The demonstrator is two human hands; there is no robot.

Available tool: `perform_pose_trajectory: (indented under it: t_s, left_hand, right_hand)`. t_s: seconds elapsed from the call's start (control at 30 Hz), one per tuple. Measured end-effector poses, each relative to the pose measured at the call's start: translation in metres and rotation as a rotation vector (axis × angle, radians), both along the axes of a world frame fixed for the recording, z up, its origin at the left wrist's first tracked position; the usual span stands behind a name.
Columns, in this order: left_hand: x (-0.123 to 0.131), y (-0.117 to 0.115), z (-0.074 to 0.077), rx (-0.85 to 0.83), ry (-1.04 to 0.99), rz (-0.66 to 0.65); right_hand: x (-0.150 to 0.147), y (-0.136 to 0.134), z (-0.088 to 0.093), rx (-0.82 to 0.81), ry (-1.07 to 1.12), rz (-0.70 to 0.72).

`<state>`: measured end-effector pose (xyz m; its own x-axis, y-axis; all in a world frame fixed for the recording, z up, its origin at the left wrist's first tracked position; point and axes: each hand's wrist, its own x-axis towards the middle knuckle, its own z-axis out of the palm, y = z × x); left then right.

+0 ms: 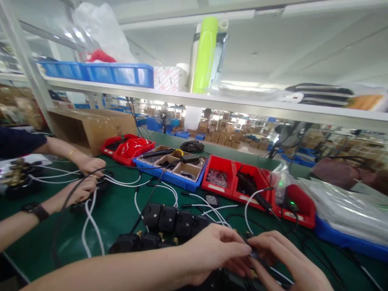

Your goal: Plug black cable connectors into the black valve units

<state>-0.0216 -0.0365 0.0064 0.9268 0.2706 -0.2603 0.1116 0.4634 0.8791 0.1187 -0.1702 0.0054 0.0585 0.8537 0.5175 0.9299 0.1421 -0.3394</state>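
At the bottom of the view, my left hand (216,248) and my right hand (286,256) meet with fingertips pinched together. Between them is something small and dark, mostly covered by the fingers. Black box-shaped parts with brass-coloured fittings lie partly hidden beneath my hands. Beside my left hand stands a row of black housings (168,219), each with a screw on its face, and more black units (133,242) sit in front of it. A white cable (280,275) runs out below my right hand.
Red bins (218,178) and a blue divided tray (169,180) line the green table's back. A co-worker's hands (87,178) work on a black part at left. White cables (127,184) cross the table. Plastic bags (348,210) lie right; a shelf (182,95) spans overhead.
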Motion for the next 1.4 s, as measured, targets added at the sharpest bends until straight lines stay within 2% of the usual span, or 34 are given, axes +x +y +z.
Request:
perform_pose_trajectory:
  t_s: [0.13,0.2,0.3,0.4,0.53,0.6,0.7,0.8,0.93,1.1,1.4]
  left_hand:
    - [-0.001,-0.003,0.008,0.191,0.031,0.039]
    - [0.002,0.001,0.01,0.327,0.057,-0.017]
    - [0.012,0.008,0.012,0.539,0.112,-0.13]
    - [0.027,0.015,0.013,0.718,0.113,-0.224]
    - [0.053,0.033,0.015,1.017,0.048,-0.18]
    - [0.067,0.045,0.012,1.118,0.036,-0.212]
    - [0.086,0.057,0.001,1.123,0.042,-0.356]
    - [0.102,0.063,-0.011,1.077,0.067,-0.515]
    - [0.113,0.067,-0.019,1.007,0.07,-0.705]
    - [0.113,0.068,-0.02,1.033,0.044,-0.708]
    - [0.109,0.063,-0.019,1.013,0.038,-0.675]
  right_hand:
    - [-0.019,-0.009,0.008,-0.03,0.145,-0.131]
    - [-0.026,-0.009,0.009,-0.056,0.165,-0.15]
    - [-0.026,-0.009,0.011,-0.081,0.034,-0.151]
    - [-0.011,-0.012,0.014,-0.09,-0.069,-0.175]
    - [0.028,-0.019,0.012,-0.114,-0.012,-0.224]
    - [0.045,-0.022,0.006,-0.146,0.0,-0.199]
    - [0.059,-0.024,-0.008,-0.197,-0.012,-0.114]
    - [0.061,-0.02,-0.021,-0.207,-0.02,-0.059]
    - [0.061,-0.007,-0.033,-0.186,-0.037,-0.012]
    - [0.064,0.004,-0.04,-0.174,-0.086,0.023]
    - [0.062,0.005,-0.041,-0.211,-0.216,0.006]
